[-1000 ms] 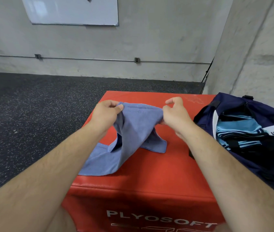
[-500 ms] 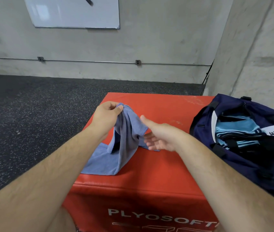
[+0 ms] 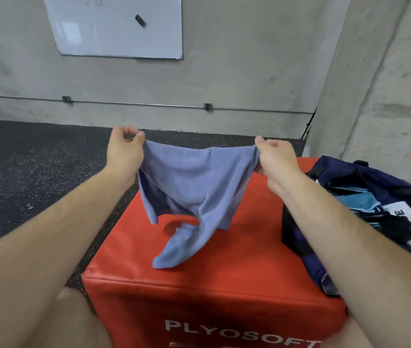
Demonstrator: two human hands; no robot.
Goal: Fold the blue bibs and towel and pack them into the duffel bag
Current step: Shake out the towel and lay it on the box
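- Head view looks down along two bare forearms to a red plyo box (image 3: 224, 277) standing on a dark speckled floor (image 3: 36, 167).
- Left hand (image 3: 124, 149) pinches one upper corner of the blue towel (image 3: 194, 182), its fingers (image 3: 134, 134) curled tight on the cloth.
- Right hand (image 3: 276, 158) grips the opposite upper corner, its fingers (image 3: 262, 143) clenched round the fabric.
- Both hands hold the towel up above the box. Its top edge sags between them and the cloth hangs in loose folds.
- Its lowest end trails down to the box top, near the front edge.
- A navy duffel bag (image 3: 380, 182) lies open at the right edge of the box, with folded light-blue bibs (image 3: 357, 203) showing inside.
- A whiteboard (image 3: 114, 28) hangs on the concrete wall behind.
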